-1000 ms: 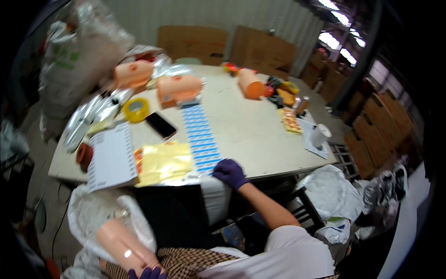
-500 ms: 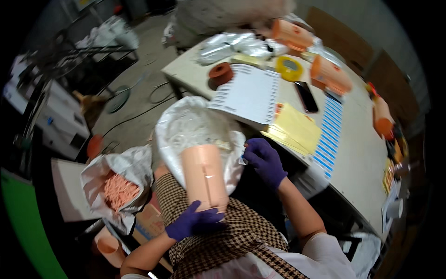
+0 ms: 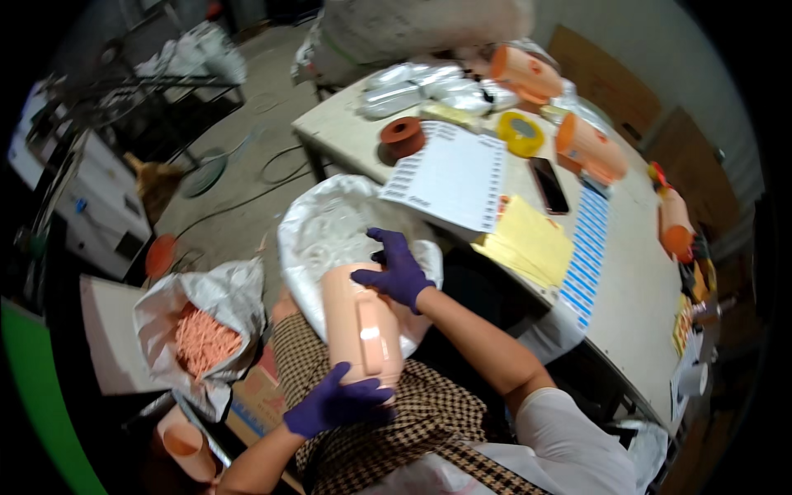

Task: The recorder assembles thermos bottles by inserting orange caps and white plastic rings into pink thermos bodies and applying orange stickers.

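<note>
A peach plastic jug body [image 3: 345, 318], a smooth cylinder with a raised handle along its upper side, lies over my lap. My left hand [image 3: 337, 404], in a purple glove, grips its near end, with the fingers laid over and around the rim. At the far end, my right hand [image 3: 398, 271], gloved the same, has its fingers spread; the thumb side rests on or close to the jug wall, and I cannot tell whether they touch. Just beyond lies a white plastic sack [image 3: 299, 216], its mouth wide, with clear film-like scraps inside.
Left of me a white sack [image 3: 157, 305] holds peach scraps [image 3: 202, 340], near another peach jug body [image 3: 186, 445]. On the table [image 3: 631, 330] are a paper sheet [image 3: 450, 177], yellow sheets [image 3: 528, 247], phone [image 3: 549, 186], yellow tape roll [image 3: 520, 134], brown roll [image 3: 403, 138] and peach jugs [image 3: 590, 148].
My right hand has moved left from beside the table edge to the jug's far end; the small clear piece it held no longer shows. The jug has turned, bringing its handle more into view.
</note>
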### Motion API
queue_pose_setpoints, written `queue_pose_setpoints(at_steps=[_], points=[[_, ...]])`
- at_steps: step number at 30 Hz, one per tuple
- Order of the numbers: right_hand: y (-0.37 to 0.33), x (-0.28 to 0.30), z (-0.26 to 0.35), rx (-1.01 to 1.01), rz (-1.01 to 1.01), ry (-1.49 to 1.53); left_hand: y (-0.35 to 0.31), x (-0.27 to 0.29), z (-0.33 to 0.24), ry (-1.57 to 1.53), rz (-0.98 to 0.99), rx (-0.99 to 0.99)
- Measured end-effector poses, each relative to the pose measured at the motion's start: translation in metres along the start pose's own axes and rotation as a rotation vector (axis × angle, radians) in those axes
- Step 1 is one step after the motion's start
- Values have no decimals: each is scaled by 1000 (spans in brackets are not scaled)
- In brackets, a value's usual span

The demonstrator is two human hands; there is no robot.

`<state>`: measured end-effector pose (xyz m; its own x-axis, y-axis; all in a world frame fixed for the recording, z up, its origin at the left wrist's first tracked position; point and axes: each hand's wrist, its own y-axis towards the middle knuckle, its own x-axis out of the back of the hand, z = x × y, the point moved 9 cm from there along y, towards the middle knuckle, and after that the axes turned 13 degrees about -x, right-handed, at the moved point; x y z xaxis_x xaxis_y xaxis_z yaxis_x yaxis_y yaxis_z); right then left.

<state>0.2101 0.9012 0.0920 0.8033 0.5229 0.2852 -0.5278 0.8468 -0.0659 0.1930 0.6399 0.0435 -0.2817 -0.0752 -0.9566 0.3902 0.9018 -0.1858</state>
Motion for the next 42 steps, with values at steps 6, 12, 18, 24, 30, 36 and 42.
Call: queue_pose_setpoints(at_steps=[6,12,18,24,30,36,42], points=[[-86,178,50,391,-705,-440,-73,-125,-158,1787,-458,-1109],[-70,288,-58,-98,-707,-965,-51,-79,-232,788,-218,-1242],[-72,291,-61,30,-801,-779,49,-13,-173,1003,-124,-1025],[-94,345,-121,-43,-969,48,39,67,-162,698,-343,-780],[-84,336,-114,-67,-953,12,2,140,-181,470,-425,-763],[-84,342,-116,-84,-965,-43,-8,180,-172,293,-407,-760],[-86,348,-127,-96,-952,-35,9,161,-156,223,-307,-704]])
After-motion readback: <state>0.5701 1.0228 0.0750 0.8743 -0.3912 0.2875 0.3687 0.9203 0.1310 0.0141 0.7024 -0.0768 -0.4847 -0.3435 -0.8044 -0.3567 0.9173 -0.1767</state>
